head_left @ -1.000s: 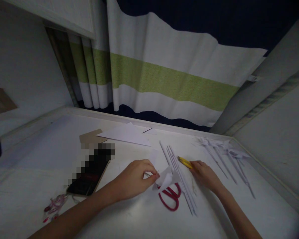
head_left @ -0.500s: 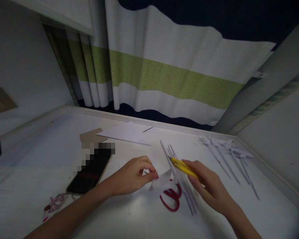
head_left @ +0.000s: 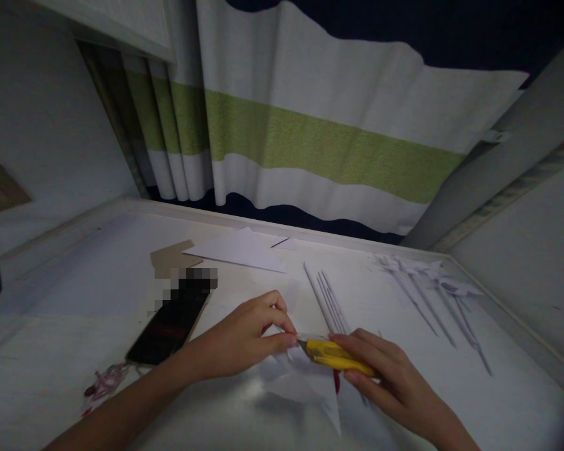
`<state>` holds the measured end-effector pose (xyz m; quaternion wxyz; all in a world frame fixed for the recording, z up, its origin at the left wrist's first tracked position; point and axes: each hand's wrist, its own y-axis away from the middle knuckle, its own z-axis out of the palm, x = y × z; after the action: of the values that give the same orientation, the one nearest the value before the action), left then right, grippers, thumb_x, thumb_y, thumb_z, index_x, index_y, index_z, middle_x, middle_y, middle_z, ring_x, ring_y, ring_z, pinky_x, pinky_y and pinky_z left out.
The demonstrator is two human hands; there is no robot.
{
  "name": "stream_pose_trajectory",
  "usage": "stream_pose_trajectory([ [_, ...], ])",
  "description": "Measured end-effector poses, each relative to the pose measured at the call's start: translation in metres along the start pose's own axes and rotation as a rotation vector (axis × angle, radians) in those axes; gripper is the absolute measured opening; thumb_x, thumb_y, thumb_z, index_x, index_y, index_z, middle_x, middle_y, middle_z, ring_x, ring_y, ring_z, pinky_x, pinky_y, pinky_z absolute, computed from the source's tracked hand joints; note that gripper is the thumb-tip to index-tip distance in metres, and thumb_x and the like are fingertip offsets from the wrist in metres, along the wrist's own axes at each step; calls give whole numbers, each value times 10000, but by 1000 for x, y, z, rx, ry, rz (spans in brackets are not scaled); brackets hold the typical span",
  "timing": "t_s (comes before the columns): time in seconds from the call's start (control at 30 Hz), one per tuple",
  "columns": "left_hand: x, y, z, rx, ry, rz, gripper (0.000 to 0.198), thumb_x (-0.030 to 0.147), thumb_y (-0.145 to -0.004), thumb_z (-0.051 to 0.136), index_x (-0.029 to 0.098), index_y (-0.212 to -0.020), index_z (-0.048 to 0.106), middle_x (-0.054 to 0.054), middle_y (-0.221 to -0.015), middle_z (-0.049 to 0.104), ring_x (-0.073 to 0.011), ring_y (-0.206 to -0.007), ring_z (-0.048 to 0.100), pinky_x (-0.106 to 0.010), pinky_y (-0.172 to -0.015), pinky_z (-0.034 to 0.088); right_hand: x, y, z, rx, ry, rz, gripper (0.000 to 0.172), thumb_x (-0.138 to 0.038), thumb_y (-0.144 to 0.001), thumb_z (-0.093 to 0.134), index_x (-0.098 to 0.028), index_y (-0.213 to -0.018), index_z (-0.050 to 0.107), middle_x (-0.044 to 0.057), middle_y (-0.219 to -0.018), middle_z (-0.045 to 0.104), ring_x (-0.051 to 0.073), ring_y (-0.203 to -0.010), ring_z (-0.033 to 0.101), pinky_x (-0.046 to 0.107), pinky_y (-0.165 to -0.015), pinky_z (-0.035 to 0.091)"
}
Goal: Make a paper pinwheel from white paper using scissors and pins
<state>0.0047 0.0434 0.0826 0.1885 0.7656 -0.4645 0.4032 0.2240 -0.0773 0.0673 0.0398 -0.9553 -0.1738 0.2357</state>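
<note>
My left hand (head_left: 250,338) pinches the top edge of a folded white paper piece (head_left: 305,385) that lies on the white table (head_left: 75,326). My right hand (head_left: 385,376) grips a yellow utility knife (head_left: 333,356), its tip pointing left and almost touching my left fingertips over the paper. The red scissors (head_left: 336,381) lie under the paper and my right hand, with only a sliver showing. A bundle of thin white paper sticks (head_left: 326,297) lies just behind both hands.
A dark phone (head_left: 169,329) lies left of my left hand, with pink earphones (head_left: 104,382) near the front edge. White sheets (head_left: 239,250) and a brown card (head_left: 172,257) lie at the back. Finished paper pinwheels on sticks (head_left: 432,294) lie at the right. A striped curtain (head_left: 319,138) hangs behind.
My right hand picked up the yellow knife from beside the sticks and brought it left and toward me, to the paper. The paper now covers most of the scissors.
</note>
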Motion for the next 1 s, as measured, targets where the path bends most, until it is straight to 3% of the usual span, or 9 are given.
stream_pose_trajectory([
  [0.33, 6, 2, 3, -40, 71, -1, 173, 212, -828, 418, 186, -824, 588, 9, -833, 441, -92, -756, 458, -202, -677, 372, -1, 3, 6, 47, -27, 30, 360, -260, -828, 434, -237, -1185, 399, 44, -829, 536, 148, -693, 529, 245, -590, 434],
  [0.63, 5, 2, 4, 25, 34, 12, 152, 186, -815, 444, 186, -798, 595, 2, -844, 448, -105, -807, 458, -213, -736, 366, 1, 3, 12, 76, -43, -3, 407, -242, -827, 436, -242, -1229, 366, 70, -884, 521, 159, -736, 533, 264, -618, 452],
  [1.0, -1, -6, 0, 85, -11, -4, 176, 183, -812, 443, 166, -715, 589, 2, -782, 453, -111, -759, 462, -221, -707, 371, -8, -9, 22, 219, -14, 27, 373, -258, -834, 425, -192, -1201, 434, 83, -873, 562, 150, -719, 555, 242, -602, 471],
])
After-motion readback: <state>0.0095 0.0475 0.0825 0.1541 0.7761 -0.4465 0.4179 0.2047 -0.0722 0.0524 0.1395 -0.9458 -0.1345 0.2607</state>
